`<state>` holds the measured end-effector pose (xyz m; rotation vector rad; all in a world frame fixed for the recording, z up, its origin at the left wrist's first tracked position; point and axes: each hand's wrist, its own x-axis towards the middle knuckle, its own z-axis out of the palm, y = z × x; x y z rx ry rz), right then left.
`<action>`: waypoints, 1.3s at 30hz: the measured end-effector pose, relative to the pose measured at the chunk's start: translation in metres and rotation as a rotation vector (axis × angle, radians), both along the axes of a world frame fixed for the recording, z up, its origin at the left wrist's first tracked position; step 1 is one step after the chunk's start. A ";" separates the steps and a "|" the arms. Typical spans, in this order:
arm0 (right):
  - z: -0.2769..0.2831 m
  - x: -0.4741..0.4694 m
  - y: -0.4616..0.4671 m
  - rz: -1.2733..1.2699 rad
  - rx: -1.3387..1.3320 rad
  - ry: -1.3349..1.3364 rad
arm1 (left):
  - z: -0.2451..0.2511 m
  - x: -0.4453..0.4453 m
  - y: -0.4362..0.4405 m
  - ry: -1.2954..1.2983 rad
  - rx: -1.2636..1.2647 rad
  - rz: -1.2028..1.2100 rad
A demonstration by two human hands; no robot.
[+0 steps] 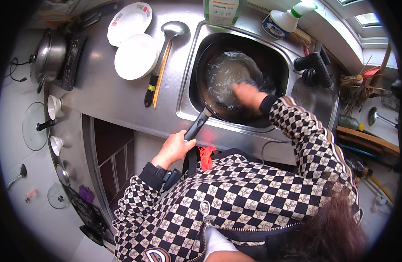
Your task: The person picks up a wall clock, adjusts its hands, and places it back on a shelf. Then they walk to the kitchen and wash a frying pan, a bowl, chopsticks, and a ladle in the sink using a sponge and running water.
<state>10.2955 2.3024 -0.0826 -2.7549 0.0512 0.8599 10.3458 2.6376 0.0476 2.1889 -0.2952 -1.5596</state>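
Note:
A dark wok [214, 62] with cloudy, rippling water inside rests in the stainless steel sink [188, 82]. My left hand [174, 145] grips the end of its black handle [197, 126], which juts over the counter's front edge. My right hand [248, 95] is at the right part of the wok, over the water, blurred by motion. Something dark and blurred shows at its fingertips; whether the hand holds it cannot be told.
Left of the sink lie a ladle [174, 28], wooden chopsticks [162, 77], a white bowl [135, 57] and an oval plate [129, 23]. Behind stand a dishwashing liquid bottle [221, 13] and a white spray bottle [276, 23]. A black faucet [314, 65] is at right.

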 end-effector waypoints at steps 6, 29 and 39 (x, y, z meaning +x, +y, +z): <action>-0.002 0.071 0.004 -0.017 0.021 -0.275 | 0.001 0.001 -0.001 0.004 0.004 0.012; -0.005 0.035 0.018 -0.056 0.110 -0.064 | -0.003 0.002 0.002 0.008 0.004 -0.004; -0.001 0.011 -0.019 -0.108 0.008 0.012 | -0.003 0.005 0.002 0.020 -0.001 0.013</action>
